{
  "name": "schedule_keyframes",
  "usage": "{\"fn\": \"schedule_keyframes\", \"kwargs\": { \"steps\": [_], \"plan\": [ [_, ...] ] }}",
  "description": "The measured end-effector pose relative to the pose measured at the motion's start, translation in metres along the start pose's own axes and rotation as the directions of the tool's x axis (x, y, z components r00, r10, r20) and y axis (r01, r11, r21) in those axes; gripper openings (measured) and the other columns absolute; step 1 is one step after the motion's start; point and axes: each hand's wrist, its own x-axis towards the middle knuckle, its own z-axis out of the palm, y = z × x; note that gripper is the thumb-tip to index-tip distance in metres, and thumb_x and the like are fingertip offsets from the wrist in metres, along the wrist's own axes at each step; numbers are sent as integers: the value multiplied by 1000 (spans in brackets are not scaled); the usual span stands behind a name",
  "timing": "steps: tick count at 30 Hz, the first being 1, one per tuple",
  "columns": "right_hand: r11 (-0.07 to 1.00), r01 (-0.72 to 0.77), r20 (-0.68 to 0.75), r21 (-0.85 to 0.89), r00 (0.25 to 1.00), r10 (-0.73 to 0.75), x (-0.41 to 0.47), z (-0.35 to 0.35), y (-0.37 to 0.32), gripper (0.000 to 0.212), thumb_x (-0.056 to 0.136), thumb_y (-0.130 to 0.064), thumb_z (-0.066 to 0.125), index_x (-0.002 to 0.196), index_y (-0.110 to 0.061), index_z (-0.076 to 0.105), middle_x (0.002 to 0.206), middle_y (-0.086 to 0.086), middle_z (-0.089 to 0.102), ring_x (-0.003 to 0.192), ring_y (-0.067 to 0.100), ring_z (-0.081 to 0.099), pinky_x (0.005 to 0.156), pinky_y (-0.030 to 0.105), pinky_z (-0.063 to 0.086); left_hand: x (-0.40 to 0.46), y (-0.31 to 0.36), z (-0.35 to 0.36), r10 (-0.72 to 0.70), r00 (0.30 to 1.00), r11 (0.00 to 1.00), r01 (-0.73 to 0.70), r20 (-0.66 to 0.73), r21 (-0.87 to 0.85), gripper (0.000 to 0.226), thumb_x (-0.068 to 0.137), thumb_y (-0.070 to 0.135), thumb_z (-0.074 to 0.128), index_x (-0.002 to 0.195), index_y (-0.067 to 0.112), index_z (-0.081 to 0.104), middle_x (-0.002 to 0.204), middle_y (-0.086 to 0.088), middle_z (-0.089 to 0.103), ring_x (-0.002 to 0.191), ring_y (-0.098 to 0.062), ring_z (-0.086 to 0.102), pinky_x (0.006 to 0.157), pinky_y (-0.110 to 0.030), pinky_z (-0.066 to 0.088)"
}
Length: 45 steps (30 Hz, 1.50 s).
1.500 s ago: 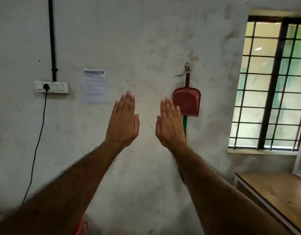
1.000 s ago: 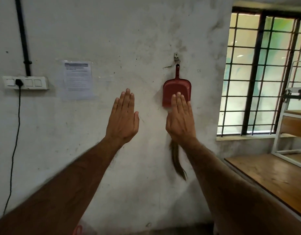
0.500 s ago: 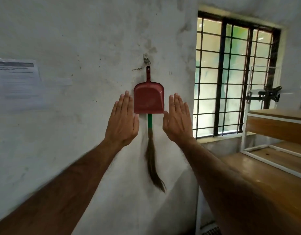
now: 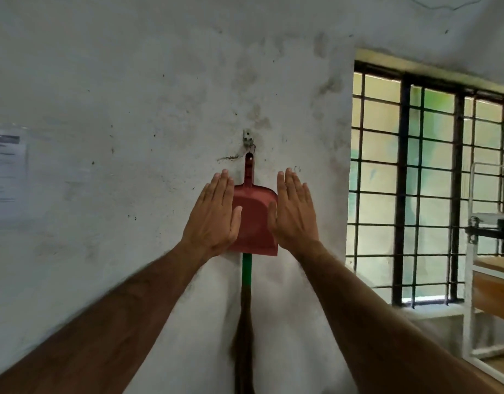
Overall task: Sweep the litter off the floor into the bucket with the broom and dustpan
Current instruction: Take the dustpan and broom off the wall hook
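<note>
A red dustpan (image 4: pixel 255 223) hangs by its handle from a hook (image 4: pixel 248 138) on the white wall. Behind and below it hangs a broom (image 4: pixel 246 282) with a green handle and dark bristles pointing down. My left hand (image 4: pixel 213 216) is raised flat, fingers straight, in front of the dustpan's left edge. My right hand (image 4: pixel 294 214) is raised the same way at its right edge. Neither hand holds anything. No bucket or litter is in view.
A barred window (image 4: pixel 424 191) fills the wall to the right. A white-framed wooden table or shelf unit (image 4: pixel 492 280) stands at the far right. A printed paper notice (image 4: pixel 7 174) is stuck on the wall at the left.
The view has swung right and closed in on the wall, so the dustpan now sits between my two raised hands and looks larger. The hands keep their flat pose.
</note>
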Motion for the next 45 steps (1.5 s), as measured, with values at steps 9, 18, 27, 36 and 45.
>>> {"fn": "schedule_keyframes", "kwargs": {
  "steps": [9, 18, 27, 36, 45],
  "plan": [
    [982, -117, 79, 149, 991, 106, 96, 83, 8, 66, 102, -40, 42, 158, -9, 27, 164, 14, 29, 151, 28, 27, 124, 43, 25, 95, -71, 72, -6, 995, 1000, 8, 101, -16, 73, 98, 58, 30, 154, 12, 20, 162, -14, 13, 147, -29, 23, 116, -43, 28],
    [859, -459, 264, 226, 878, 400, 200, 140, -18, 49, 87, -39, 64, 124, -10, 51, 119, 10, 64, 108, 30, 63, 79, 35, 46, 178, -137, 136, -25, 975, 986, 61, 222, -157, 71, 91, 62, 46, 147, 19, 36, 152, -8, 32, 130, -29, 46, 100, -45, 44],
    [895, -430, 118, 120, 901, 417, 229, 189, -13, 46, 81, -45, 68, 112, -13, 58, 103, 5, 67, 93, 28, 66, 71, 34, 47, 214, -159, 172, -31, 985, 950, 81, 168, -303, 59, 94, 57, 48, 138, 18, 45, 139, -7, 48, 116, -23, 55, 94, -41, 48],
    [883, -393, 9, 256, 914, 405, 276, 160, 12, 39, 87, -45, 61, 109, -13, 59, 90, 2, 61, 80, 25, 60, 67, 33, 43, 238, -153, 158, -134, 990, 884, 137, 38, -447, 37, 94, 53, 51, 108, 21, 61, 101, 3, 65, 91, -16, 61, 81, -37, 52],
    [869, -289, 61, 402, 955, 289, 260, 130, 19, 38, 88, -48, 62, 100, -13, 64, 93, 4, 68, 85, 25, 66, 71, 35, 51, 237, -133, 134, -211, 977, 706, 171, 27, -687, 55, 94, 53, 51, 93, 1, 70, 92, -8, 73, 86, -19, 68, 80, -43, 54]
  ]
}}
